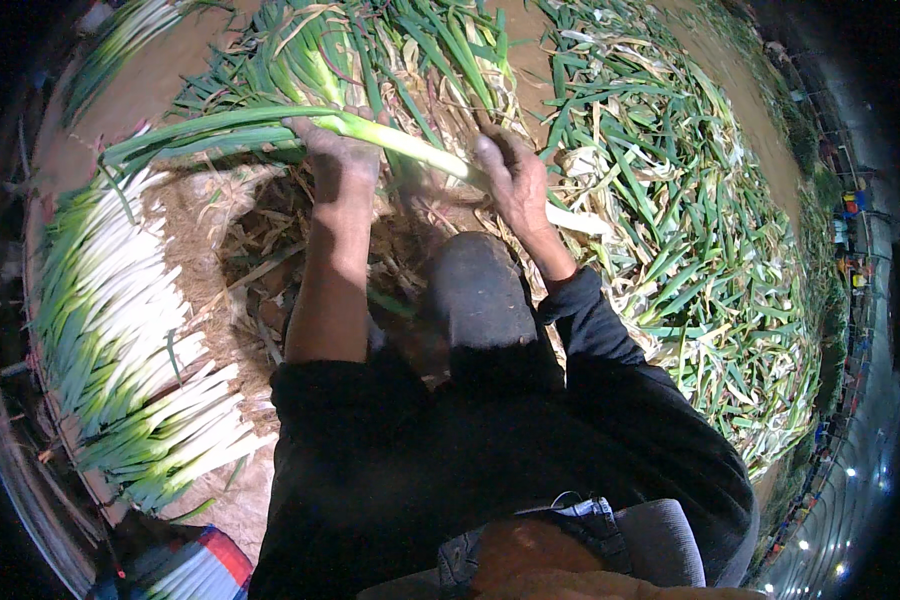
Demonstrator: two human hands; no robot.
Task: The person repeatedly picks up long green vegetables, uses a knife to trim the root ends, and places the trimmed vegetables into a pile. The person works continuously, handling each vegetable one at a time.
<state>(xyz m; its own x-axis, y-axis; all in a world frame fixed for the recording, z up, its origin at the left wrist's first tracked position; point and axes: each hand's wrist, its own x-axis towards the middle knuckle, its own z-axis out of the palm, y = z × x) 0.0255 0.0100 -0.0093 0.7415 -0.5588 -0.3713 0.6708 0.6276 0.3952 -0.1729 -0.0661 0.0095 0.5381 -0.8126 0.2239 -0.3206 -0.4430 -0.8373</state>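
A long green onion (420, 152) lies crosswise in front of me, its leaves to the left and its white end to the right. My left hand (342, 155) is closed around it where the green leaves meet the pale stalk. Further down the white part, my right hand (518, 185) grips the same stalk with thumb and fingers. Its white tip shows past the right wrist. Just beyond the hands lies a pile of untrimmed green onions (320, 65) with leaves and dry skins on them.
Cleaned green onions (120, 320) lie in a long row at left, white ends toward me. A broad heap of stripped leaves and dry skins (700, 230) covers the right side. My dark-covered knee (480, 290) rises between my arms. A red, blue and white cloth (195, 565) sits lower left.
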